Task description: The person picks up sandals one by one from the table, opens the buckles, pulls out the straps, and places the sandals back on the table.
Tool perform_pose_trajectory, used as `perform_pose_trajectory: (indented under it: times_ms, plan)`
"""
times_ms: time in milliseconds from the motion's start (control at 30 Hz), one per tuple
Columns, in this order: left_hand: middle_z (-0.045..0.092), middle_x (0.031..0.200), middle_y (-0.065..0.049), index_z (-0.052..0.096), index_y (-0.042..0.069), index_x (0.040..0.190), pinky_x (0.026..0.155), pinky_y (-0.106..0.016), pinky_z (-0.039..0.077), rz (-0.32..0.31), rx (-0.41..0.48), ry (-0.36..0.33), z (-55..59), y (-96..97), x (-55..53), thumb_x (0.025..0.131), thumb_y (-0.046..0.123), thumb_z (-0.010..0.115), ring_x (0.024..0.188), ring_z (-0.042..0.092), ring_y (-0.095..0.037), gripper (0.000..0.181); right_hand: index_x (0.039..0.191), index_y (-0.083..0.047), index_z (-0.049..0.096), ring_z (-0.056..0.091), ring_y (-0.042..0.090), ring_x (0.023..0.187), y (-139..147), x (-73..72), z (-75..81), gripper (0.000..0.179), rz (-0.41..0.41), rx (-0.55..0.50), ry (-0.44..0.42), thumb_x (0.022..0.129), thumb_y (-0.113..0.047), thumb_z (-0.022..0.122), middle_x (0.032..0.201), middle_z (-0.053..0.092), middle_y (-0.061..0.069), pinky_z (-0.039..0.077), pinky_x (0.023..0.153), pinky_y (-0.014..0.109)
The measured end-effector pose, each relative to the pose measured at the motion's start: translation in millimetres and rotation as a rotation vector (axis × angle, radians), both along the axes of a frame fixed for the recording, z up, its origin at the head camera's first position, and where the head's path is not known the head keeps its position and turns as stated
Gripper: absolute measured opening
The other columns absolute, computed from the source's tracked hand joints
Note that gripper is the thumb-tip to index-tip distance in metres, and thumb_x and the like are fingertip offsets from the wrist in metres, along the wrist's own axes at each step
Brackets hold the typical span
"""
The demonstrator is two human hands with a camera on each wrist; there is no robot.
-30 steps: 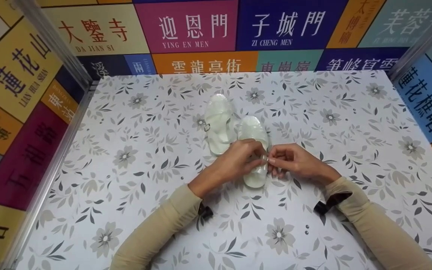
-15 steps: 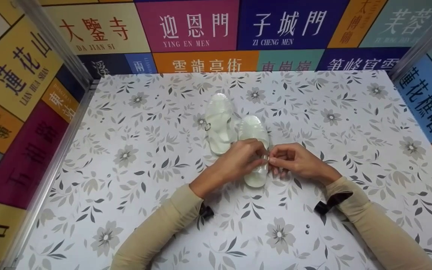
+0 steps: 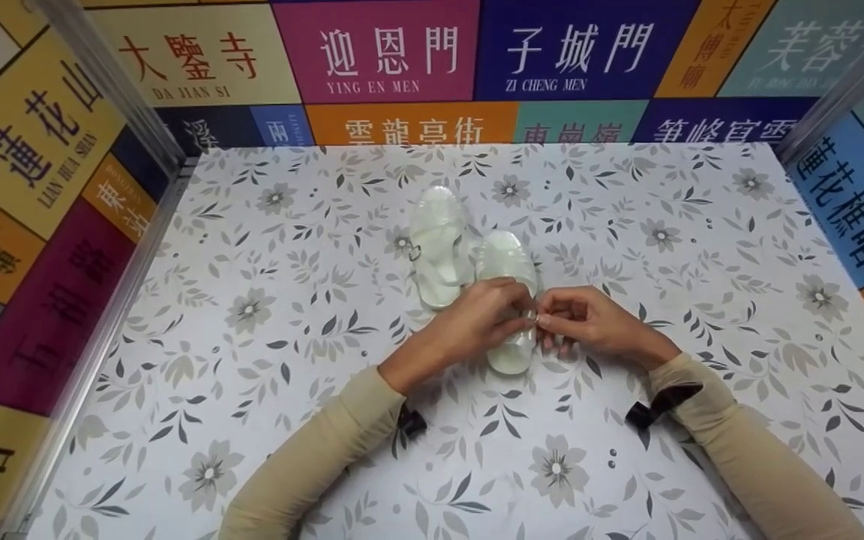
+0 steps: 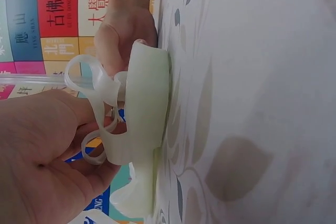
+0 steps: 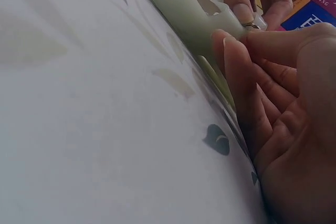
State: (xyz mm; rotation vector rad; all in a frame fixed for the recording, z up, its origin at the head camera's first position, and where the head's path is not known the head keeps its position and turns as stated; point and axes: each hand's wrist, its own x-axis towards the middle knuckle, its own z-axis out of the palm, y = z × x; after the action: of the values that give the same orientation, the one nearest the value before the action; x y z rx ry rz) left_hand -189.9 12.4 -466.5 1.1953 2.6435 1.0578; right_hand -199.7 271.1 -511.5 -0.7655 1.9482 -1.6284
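Two pale, pearly green sandals lie side by side in the head view. The farther left sandal (image 3: 436, 206) has its metal buckle (image 3: 414, 253) on its left side. Over the nearer right sandal (image 3: 505, 259), my left hand (image 3: 477, 319) pinches the strap (image 4: 118, 148) from the inner side. My right hand (image 3: 589, 322) meets it at the outer side, thumb and finger pinching at a small metal buckle (image 5: 252, 26). Fingers of both hands nearly touch there and partly hide the strap end. The sandal's heel (image 4: 147, 87) stands flat on the table in the left wrist view.
A white table cover (image 3: 364, 450) with grey flowers and leaves lies under the sandals. Coloured panels with Chinese lettering (image 3: 387, 52) rise behind and on both sides. A small black device (image 3: 638, 415) sits at the right wrist, another (image 3: 411, 424) at the left.
Both hands stay at the right sandal's buckle with hardly any visible movement. The sandals keep their places; the head view shifts very slightly.
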Motion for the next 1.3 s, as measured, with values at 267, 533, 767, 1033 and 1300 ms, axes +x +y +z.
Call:
perform_pose_trajectory:
  times_ms: [267,533,767,1033,1300]
  plan:
    - [0.081,0.114,-0.004,0.077,0.009,0.117,0.095,-0.017,0.059,-0.009,0.078,-0.035,-2.1,-5.2,-2.8,0.104,0.016,0.075,0.106,0.076,-0.014,0.015,0.115,0.005,0.064,0.074,0.025,0.075,-1.4,-1.2,3.8,0.018,-0.019,-0.040,-0.064,0.110,-0.013,0.062,0.096,0.073,0.027,0.064,0.054,0.041]
    - [0.080,0.106,-0.004,0.074,0.007,0.117,0.083,-0.013,0.058,0.012,0.055,0.027,-5.1,-3.2,-1.9,0.108,0.017,0.068,0.097,0.075,-0.012,0.014,0.121,0.005,0.058,0.074,0.023,0.079,-5.8,0.8,3.3,0.023,-0.037,-0.061,-0.093,0.107,-0.010,0.068,0.095,0.072,0.024,0.064,0.056,0.037]
    - [0.081,0.108,-0.007,0.071,0.005,0.118,0.083,-0.012,0.058,0.023,0.062,-0.007,-5.6,-2.5,-1.0,0.109,0.014,0.064,0.098,0.078,-0.014,0.015,0.120,0.006,0.059,0.074,0.021,0.080,-4.1,-0.4,0.4,0.022,-0.041,-0.047,-0.071,0.106,-0.009,0.068,0.097,0.072,0.024,0.063,0.056,0.033]
    - [0.081,0.111,-0.011,0.070,0.001,0.120,0.087,-0.013,0.059,-0.005,0.106,-0.085,-4.0,-3.0,-3.5,0.109,0.012,0.064,0.102,0.079,-0.018,0.017,0.119,0.005,0.061,0.073,0.019,0.077,-2.5,-0.7,-1.4,0.021,-0.044,-0.025,-0.039,0.105,-0.007,0.070,0.092,0.072,0.023,0.062,0.056,0.031]
    - [0.080,0.109,-0.008,0.070,0.004,0.118,0.087,-0.010,0.057,0.001,0.086,-0.075,-3.4,-3.0,-1.6,0.108,0.012,0.064,0.101,0.078,-0.015,0.014,0.119,0.001,0.062,0.071,0.017,0.077,-4.8,2.4,1.2,0.024,-0.087,-0.002,-0.050,0.103,-0.012,0.074,0.094,0.072,0.016,0.064,0.058,0.034]
